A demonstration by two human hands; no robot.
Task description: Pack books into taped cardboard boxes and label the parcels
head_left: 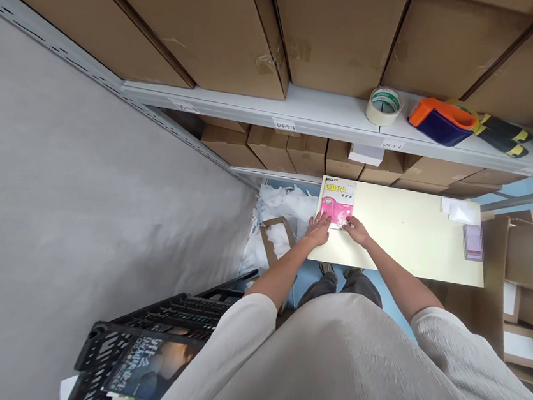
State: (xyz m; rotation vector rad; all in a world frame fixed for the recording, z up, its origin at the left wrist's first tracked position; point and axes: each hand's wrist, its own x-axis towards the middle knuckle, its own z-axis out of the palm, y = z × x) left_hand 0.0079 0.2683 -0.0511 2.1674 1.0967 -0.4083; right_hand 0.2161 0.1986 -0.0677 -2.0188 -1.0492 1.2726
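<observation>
A book (pixel 338 202) with a pink, white and yellow cover lies at the left end of the pale yellow tabletop (pixel 407 235). Across its lower left edge rests my left hand (pixel 318 229), fingers spread and lying flat. My right hand (pixel 358 230) has its fingers bent and closed around the book's lower right corner. The book's bottom edge is partly hidden by the fingers.
Cardboard boxes (pixel 338 35) fill the shelf above. Along its edge sit a tape roll (pixel 383 107), an orange and blue tape dispenser (pixel 443 121) and black-yellow handles (pixel 505 135). Papers (pixel 461 212) lie right. A black crate (pixel 156 322) holding a dark book (pixel 151 367) stands lower left.
</observation>
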